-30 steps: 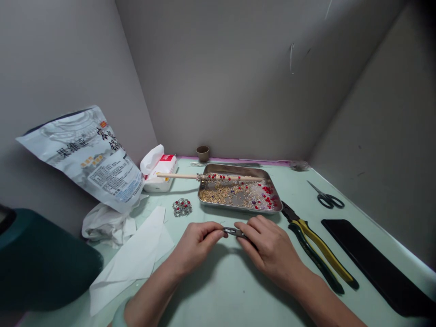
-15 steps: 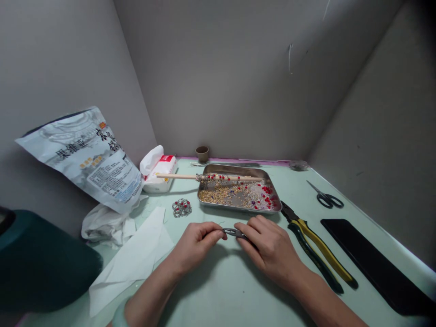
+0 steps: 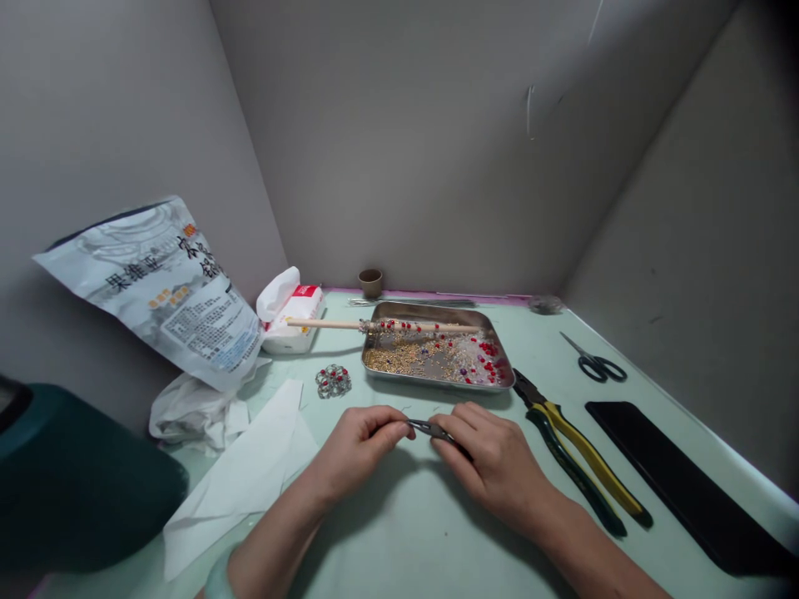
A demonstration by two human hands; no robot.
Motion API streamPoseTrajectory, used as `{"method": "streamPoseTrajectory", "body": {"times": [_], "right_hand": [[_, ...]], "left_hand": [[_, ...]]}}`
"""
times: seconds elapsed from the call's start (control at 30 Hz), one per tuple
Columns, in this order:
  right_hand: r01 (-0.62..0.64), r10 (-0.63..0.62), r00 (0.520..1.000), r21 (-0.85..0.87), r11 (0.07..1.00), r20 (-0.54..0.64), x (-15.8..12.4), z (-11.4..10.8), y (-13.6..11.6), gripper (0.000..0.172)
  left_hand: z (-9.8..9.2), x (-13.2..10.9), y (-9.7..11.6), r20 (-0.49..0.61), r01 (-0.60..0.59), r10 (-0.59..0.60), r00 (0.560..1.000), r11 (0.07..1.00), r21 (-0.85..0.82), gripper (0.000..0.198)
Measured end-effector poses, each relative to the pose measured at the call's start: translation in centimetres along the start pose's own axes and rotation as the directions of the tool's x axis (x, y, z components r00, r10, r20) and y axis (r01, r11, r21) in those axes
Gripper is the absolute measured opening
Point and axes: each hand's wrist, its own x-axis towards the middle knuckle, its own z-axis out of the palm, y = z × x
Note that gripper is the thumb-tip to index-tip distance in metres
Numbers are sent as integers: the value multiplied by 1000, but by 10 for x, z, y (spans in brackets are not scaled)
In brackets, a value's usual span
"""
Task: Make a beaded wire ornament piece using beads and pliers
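Watching the head view, I am seeing both hands meeting low over the green table (image 3: 387, 541), just in front of the metal tray (image 3: 437, 382) of beads. The right hand (image 3: 496, 457) is gripping the handles of the small pliers (image 3: 430, 429), whose nose is pointing left. The left hand (image 3: 359, 439) is pinching a small piece right at that nose, mostly hidden by the fingertips and too tiny for me to identify. I am judging this as the bending or closing step on that piece, with hand and tool working at one spot. The next move is calling for a firm left pinch and a slight, controlled turn of the pliers, well clear of the beaded flower (image 3: 333, 380) and the large pliers (image 3: 580, 457) lying to the right.
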Motion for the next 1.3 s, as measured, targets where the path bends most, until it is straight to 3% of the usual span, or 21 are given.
{"method": "streamPoseTrajectory", "body": {"times": [0.2,0.83,1.13,1.3], "right_hand": [[-37,37,999,58,998,5,1,3,0,20],[-154,156,985,23,988,-72,-2,14,-15,19],[-153,150,982,-19,988,-118,-6,17,-17,19],[-205,211,976,92,974,-56,-4,15,-17,21]], "left_hand": [[2,1,-2,14,51,-50,999,995,-86,25],[12,1,-10,-154,-59,62,986,998,22,25],[13,0,-7,-179,-43,51,983,998,48,25],[12,0,-5,-121,-15,9,993,999,-51,25]]}}
